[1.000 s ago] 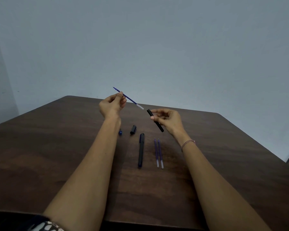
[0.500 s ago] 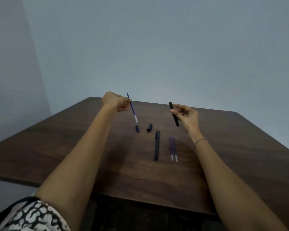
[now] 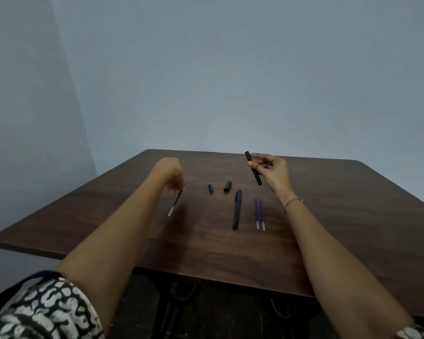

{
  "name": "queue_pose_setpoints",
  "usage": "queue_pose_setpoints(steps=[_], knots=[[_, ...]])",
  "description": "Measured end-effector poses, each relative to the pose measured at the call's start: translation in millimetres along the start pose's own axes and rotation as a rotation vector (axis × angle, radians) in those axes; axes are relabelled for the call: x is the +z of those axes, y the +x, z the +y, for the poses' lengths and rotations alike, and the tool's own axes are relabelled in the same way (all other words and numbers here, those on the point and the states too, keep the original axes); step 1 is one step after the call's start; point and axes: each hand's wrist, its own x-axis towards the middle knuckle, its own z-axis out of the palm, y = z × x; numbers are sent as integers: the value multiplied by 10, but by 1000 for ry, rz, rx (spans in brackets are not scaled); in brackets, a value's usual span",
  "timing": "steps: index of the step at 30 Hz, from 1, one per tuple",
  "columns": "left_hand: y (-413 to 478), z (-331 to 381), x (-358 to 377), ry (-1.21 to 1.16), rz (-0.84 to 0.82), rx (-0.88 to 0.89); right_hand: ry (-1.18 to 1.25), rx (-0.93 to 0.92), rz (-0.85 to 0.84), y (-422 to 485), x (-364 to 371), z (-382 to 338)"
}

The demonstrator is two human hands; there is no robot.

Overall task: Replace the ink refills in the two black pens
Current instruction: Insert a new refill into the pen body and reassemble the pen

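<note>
Head view: a blue refill (image 3: 176, 200) is pinched at its upper end by the curled fingers of the left hand (image 3: 168, 172) and slants down from them, white end lowest; blur hides whether it touches the table (image 3: 353, 206). A black pen barrel (image 3: 253, 169) is gripped near its top between thumb and fingertips of the right hand (image 3: 271, 171), its lower end angled below the palm. Between the hands, apart from all fingers, a small blue piece (image 3: 210, 187), a black cap (image 3: 227, 186), a whole black pen (image 3: 237, 209) and two purple refills (image 3: 259, 213) are laid side by side.
</note>
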Motion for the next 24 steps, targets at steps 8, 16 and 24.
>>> queue_pose_setpoints(steps=[8, 16, 24], knots=[[51, -30, 93, 142, -8, -1, 5, 11, 5, 24, -2, 28], [64, 43, 34, 98, 36, 46, -11, 7, -2, 40, 13, 47], [19, 683, 170, -464, 98, 339, 26, -8, -5, 36, 58, 60]])
